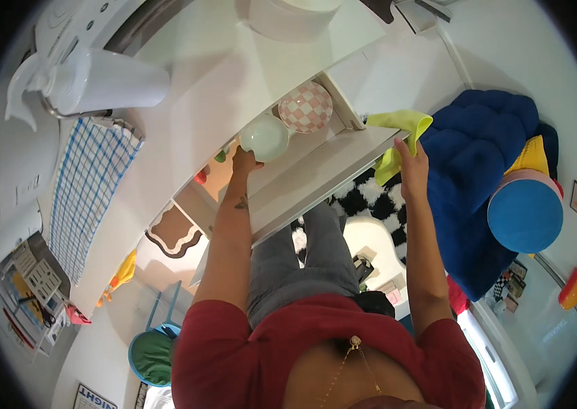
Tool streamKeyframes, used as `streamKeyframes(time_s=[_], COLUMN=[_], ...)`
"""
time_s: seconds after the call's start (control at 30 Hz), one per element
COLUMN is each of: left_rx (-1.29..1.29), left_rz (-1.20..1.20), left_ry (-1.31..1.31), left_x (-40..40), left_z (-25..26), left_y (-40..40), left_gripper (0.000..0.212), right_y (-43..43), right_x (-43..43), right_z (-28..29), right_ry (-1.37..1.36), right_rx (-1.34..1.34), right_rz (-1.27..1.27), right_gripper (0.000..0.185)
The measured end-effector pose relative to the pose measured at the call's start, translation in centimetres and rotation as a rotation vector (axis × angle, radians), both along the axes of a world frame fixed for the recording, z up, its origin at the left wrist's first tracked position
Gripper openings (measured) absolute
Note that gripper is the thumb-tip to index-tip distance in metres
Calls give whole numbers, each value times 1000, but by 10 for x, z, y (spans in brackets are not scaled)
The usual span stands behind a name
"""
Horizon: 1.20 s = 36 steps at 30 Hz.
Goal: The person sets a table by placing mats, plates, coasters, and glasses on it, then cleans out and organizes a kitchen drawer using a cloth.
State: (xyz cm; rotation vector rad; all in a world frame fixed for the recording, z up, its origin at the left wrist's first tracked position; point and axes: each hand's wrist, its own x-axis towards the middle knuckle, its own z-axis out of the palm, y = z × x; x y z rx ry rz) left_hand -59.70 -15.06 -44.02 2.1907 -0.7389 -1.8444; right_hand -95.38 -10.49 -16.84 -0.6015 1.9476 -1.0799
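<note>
A white drawer stands pulled out below the countertop, in front of my body. Inside it, my left hand grips the near left edge of a pale green bowl; some of its fingers are hidden. Beside that bowl, toward the drawer's right end, sits a pink-and-white checkered bowl. My right hand holds a yellow-green cloth at the right end of the drawer front. Part of the cloth is draped over the corner and part hangs below it.
On the white countertop stand a white pitcher-like container and a white round vessel. A blue-checked towel lies at left. To the right are a dark blue tufted cushion and a blue round stool.
</note>
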Motion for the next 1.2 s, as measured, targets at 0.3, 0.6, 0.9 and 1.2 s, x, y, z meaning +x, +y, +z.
streamKeyframes(time_s=[0.3, 0.6, 0.9, 1.2], left_rx=[-16, -342, -491, -569], left_rz=[51, -629, -61, -484], left_ry=[150, 2, -185, -409], left_x=[-10, 63, 90, 61], left_z=[44, 238, 293, 69], left_y=[-37, 16, 159, 197], left_gripper=[38, 44, 34, 46], right_y=[-22, -32, -59, -86], right_x=[9, 0, 44, 62], right_z=[-3, -31, -48, -82], right_ry=[22, -146, -289, -253], right_rx=[-12, -174, -363, -410], right_rz=[-71, -163, -90, 88], right_gripper=[33, 27, 43, 36])
